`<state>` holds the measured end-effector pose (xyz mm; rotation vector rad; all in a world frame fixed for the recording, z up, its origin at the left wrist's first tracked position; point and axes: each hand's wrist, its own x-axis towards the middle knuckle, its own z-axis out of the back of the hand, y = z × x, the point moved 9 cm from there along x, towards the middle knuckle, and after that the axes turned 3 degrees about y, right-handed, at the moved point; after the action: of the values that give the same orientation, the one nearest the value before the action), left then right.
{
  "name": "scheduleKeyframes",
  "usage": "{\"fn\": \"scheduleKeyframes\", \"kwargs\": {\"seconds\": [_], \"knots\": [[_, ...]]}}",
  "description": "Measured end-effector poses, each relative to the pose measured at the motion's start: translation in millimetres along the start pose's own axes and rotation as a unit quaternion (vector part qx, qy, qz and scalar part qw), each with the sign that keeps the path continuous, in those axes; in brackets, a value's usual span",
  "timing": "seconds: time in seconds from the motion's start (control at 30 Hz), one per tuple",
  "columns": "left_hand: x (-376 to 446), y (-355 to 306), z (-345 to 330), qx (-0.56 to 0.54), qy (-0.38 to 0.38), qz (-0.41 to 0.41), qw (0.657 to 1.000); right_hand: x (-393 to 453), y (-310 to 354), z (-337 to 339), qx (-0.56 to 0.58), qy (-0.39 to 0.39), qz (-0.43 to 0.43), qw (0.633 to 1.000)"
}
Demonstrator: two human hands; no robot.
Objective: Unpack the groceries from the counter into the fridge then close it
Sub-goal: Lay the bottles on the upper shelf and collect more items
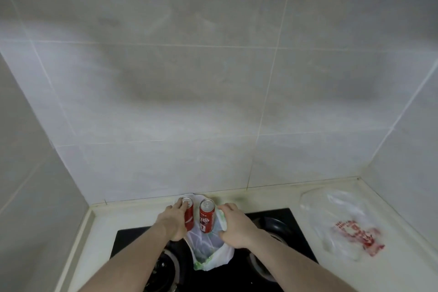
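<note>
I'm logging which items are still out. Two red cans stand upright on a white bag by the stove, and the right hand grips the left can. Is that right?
One detail is off: the head view shows the left hand, not the right, gripping the left can. The right hand holds the white bag beside the other can. Both stand upright.
</note>
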<state>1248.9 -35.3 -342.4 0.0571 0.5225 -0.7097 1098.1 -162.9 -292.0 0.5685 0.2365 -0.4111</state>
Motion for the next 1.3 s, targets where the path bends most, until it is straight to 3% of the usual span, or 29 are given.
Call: {"fn": "scheduleKeyframes", "kwargs": {"seconds": [0.4, 0.67, 0.87, 0.9, 1.0, 1.17, 1.3], "knots": [[11.3, -4.4, 9.9, 0.057, -0.021, -0.008, 0.998, 68.6, 23.1, -35.4, -0.082, 0.036, -0.026, 0.996], [18.0, 0.1, 15.2, 0.030, -0.052, -0.040, 0.997, 79.9, 20.9, -33.7, -0.069, -0.024, -0.025, 0.997], [28.5, -15.3, 12.2, 0.003, -0.058, -0.130, 0.990, 75.8, 11.1, -34.7, -0.033, -0.067, -0.055, 0.996], [28.1, -15.0, 7.5, 0.039, -0.048, -0.136, 0.989, 75.0, 9.1, -35.0, -0.030, -0.074, -0.058, 0.995], [27.5, -8.2, 17.0, -0.035, -0.076, -0.071, 0.994, 70.2, 4.6, -34.7, -0.014, -0.081, -0.062, 0.995], [23.2, -14.5, 17.0, -0.057, -0.116, -0.065, 0.989, 46.8, -10.6, -25.7, 0.015, -0.103, -0.071, 0.992], [11.8, -16.8, 20.0, -0.096, -0.140, -0.055, 0.984, 4.7, -21.0, 2.9, 0.110, -0.166, -0.065, 0.978]]}}
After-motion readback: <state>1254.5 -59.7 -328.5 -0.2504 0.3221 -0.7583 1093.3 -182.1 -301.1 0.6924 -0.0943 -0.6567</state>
